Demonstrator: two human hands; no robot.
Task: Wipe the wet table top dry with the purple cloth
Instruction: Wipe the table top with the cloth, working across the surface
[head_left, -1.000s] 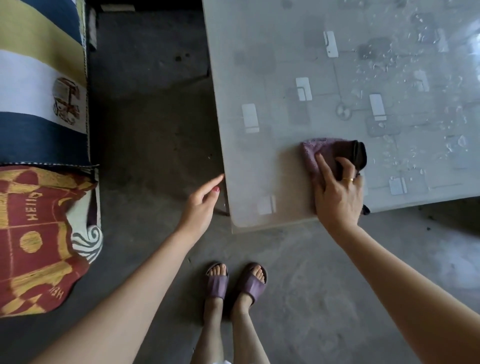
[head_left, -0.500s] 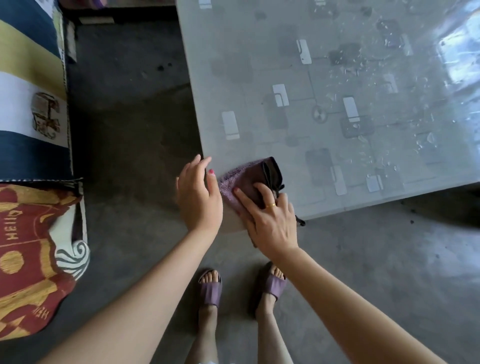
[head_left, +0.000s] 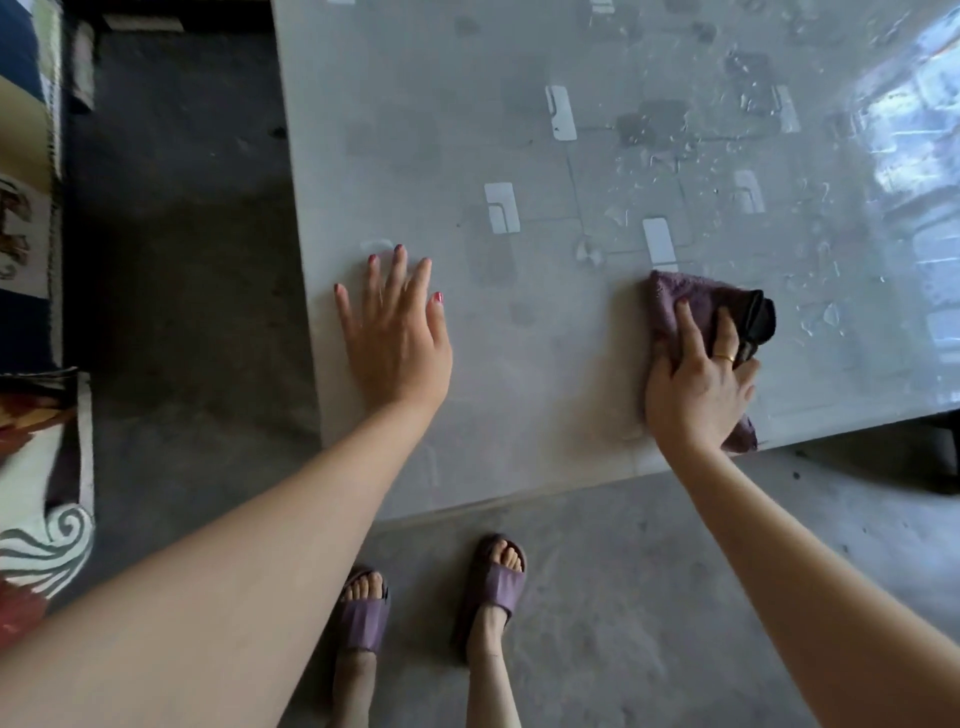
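Mostly wet glossy table top (head_left: 415, 130) w/ droplets, concrete floor (head_left: 182, 312).

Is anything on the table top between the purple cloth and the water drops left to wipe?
Nothing visible. The right hand presses the purple cloth on the table top; the water drops lie just beyond it.

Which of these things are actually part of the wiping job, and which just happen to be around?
Part of the job:
purple cloth
wet table top
right hand, pressing the cloth
left hand, flat on the table

Just around:
patterned fabric on the left
purple slippers
concrete floor
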